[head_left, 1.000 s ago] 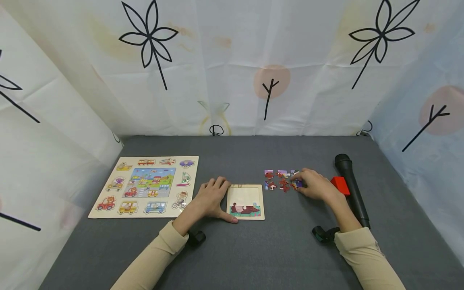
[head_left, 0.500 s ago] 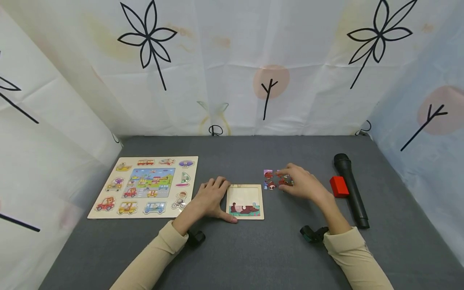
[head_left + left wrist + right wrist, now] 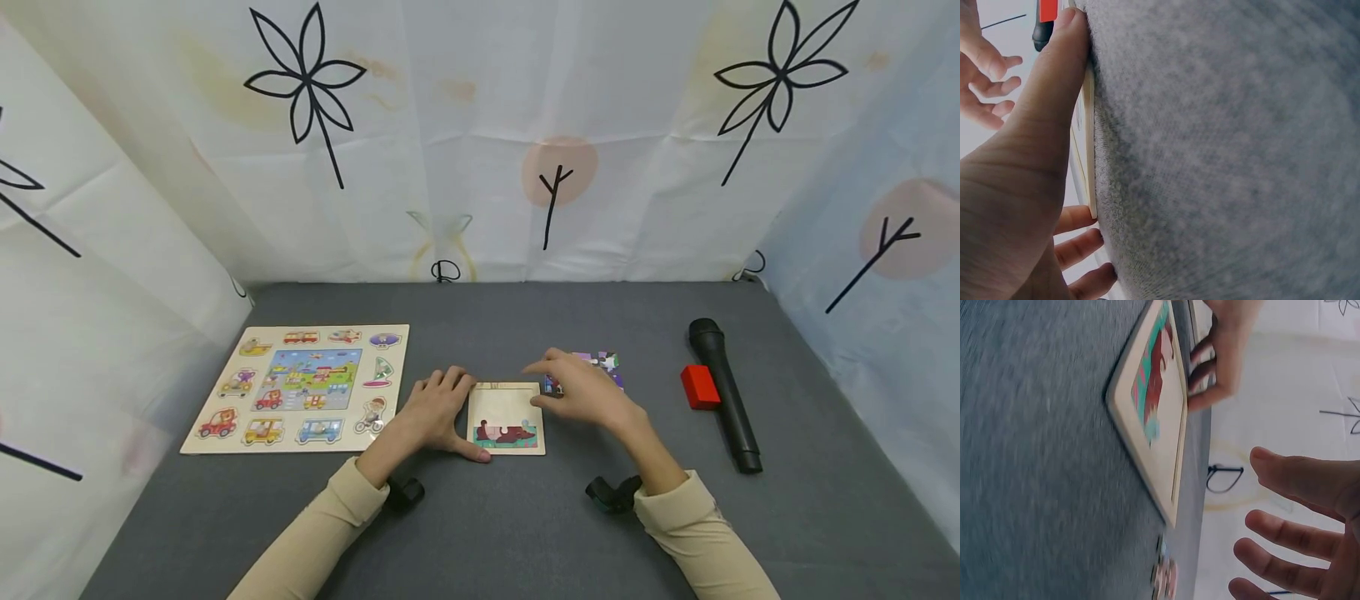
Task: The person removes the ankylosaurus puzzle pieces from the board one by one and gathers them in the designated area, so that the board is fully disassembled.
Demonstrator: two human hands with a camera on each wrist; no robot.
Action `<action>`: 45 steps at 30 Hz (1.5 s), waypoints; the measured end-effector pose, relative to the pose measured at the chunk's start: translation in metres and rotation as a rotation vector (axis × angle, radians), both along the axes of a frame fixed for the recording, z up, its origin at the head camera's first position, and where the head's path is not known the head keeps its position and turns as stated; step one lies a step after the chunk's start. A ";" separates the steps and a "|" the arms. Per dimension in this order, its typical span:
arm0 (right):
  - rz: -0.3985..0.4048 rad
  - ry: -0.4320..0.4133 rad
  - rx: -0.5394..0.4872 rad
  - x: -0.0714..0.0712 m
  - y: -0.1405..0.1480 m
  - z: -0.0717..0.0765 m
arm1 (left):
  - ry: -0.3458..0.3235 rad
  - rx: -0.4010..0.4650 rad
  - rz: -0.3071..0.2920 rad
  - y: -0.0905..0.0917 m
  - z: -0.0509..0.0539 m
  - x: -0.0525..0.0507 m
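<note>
My left hand [image 3: 433,412] grips the left side of a small wooden jigsaw tray [image 3: 505,402], thumb along the near edge and fingers at the far corner. Joined jigsaw pieces [image 3: 506,434] with a brown animal picture fill the tray's near part; bare wood shows beyond. Over the tray's right edge hovers my right hand [image 3: 588,393], thumb and fingers spread apart. The right wrist view shows nothing between its fingertips [image 3: 1264,456]. Several loose jigsaw pieces [image 3: 606,360] lie behind and partly under it, some hidden by the hand.
At left lies a large wooden vehicle puzzle board [image 3: 390,383]. On the right, a red block [image 3: 700,387] sits against a black microphone [image 3: 723,392]. White patterned cloth [image 3: 450,167] walls the back and sides of the grey table [image 3: 480,533].
My right hand has moved left, from the right end of the loose pieces across them to the tray's right edge. The left hand and tray have stayed put.
</note>
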State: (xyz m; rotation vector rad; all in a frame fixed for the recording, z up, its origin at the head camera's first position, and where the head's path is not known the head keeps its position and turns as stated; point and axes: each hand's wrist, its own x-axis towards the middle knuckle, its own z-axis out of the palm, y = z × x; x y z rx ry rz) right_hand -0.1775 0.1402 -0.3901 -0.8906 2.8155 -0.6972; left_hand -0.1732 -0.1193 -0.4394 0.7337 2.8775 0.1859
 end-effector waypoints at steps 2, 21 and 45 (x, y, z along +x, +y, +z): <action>0.007 -0.009 -0.007 0.001 -0.005 0.000 | 0.001 0.003 0.000 0.000 0.000 0.000; 0.124 -0.072 0.049 0.015 -0.055 -0.016 | 0.012 0.018 -0.007 -0.002 -0.002 -0.001; 0.254 -0.029 0.102 0.017 -0.068 -0.027 | -0.003 0.007 -0.031 -0.003 0.001 -0.001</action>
